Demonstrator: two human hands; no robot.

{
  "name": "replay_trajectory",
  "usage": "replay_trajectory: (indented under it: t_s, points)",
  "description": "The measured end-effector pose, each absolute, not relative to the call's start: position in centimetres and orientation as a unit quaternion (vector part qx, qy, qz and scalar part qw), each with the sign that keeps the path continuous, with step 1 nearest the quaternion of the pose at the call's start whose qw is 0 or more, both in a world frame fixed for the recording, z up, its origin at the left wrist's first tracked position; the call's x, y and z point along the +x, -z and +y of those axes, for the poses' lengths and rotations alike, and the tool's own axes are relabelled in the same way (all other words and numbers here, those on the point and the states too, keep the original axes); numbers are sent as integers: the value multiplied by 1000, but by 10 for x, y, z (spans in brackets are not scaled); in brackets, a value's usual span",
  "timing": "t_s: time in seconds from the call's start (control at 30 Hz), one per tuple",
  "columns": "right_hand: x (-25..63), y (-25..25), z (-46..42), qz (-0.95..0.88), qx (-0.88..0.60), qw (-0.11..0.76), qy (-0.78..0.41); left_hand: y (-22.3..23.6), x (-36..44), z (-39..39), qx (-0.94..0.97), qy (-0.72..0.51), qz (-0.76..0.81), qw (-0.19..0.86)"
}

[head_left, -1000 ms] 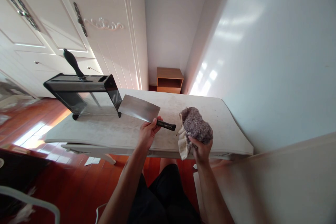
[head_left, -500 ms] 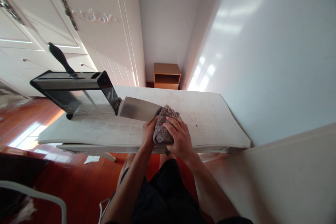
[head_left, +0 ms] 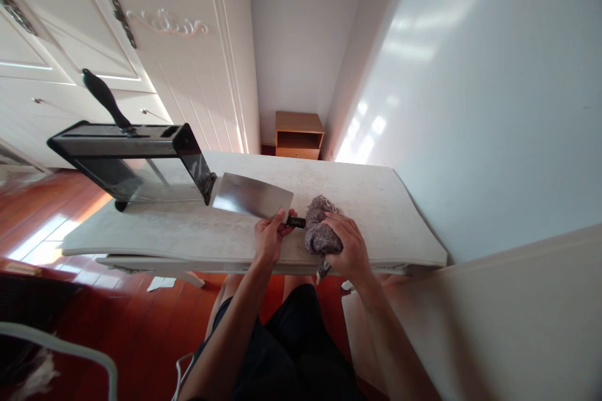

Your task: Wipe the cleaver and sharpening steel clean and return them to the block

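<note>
My left hand [head_left: 269, 239] pinches a cleaver [head_left: 251, 197] where its wide steel blade meets the dark handle, holding it over the white table [head_left: 376, 200]. My right hand [head_left: 345, 245] is closed on a grey-brown cloth [head_left: 320, 230] wrapped round the end of the cleaver's handle. A black knife block [head_left: 126, 150] stands on the table to the left, its corner close to the blade tip. One black-handled knife [head_left: 104, 100] sticks up from the block.
White wardrobe doors [head_left: 155, 44] rise behind the table. A small wooden cabinet [head_left: 299, 135] sits in the far corner. A glossy white wall [head_left: 470, 106] runs along the right. Red wooden floor [head_left: 117, 326] lies below, with a chair edge at lower left.
My right hand carried the cloth from beside the cleaver onto its handle near the blade, then slid it right along the handle. The left hand kept holding the cleaver.
</note>
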State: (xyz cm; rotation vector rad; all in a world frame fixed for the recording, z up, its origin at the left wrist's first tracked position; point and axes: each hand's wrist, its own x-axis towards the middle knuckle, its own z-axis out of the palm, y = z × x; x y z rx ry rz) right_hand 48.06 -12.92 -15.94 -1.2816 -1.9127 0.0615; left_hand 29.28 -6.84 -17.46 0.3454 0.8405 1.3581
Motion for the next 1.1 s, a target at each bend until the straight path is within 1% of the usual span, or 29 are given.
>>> replay_trajectory:
  t_s: [0.07, 0.2, 0.27, 0.33, 0.37, 0.43, 0.6, 0.67, 0.77, 0.87, 1.0, 1.07, 1.1]
  points:
    - [490, 164, -127, -726, -505, 457, -96, 176, 290, -68, 161, -599, 370, 691]
    - [513, 170, -127, -554, -502, 570, -341, 179, 281, -68, 171, -584, 335, 720]
    - [523, 169, -128, -468, -497, 615, -396, 181, 276, -68, 174, -573, 314, 737]
    - [529, 163, -128, -445, -485, 637, -401, 182, 274, -68, 185, -558, 300, 751]
    - [530, 158, -129, -458, -479, 632, -401, 182, 274, -68, 192, -554, 294, 755]
    - [527, 145, -127, -524, -467, 589, -401, 183, 277, -69, 204, -553, 284, 757]
    - [506, 111, -113, -718, -407, 412, -385, 183, 283, -70, 222, -572, 245, 750]
    - [501, 103, -103, -743, -377, 365, -415, 184, 282, -71, 231, -569, 241, 752]
    - [501, 103, -87, -720, -345, 327, -506, 185, 278, -72, 235, -558, 250, 756]
    - [504, 112, -75, -644, -330, 332, -606, 187, 276, -73, 230, -553, 254, 759]
    - [504, 136, -80, -510, -341, 376, -695, 189, 275, -75, 231, -562, 250, 754]
    - [502, 151, -92, -452, -370, 411, -700, 190, 274, -76, 224, -572, 236, 753]
    - [500, 158, -98, -436, -394, 447, -674, 191, 274, -76, 219, -578, 228, 752]
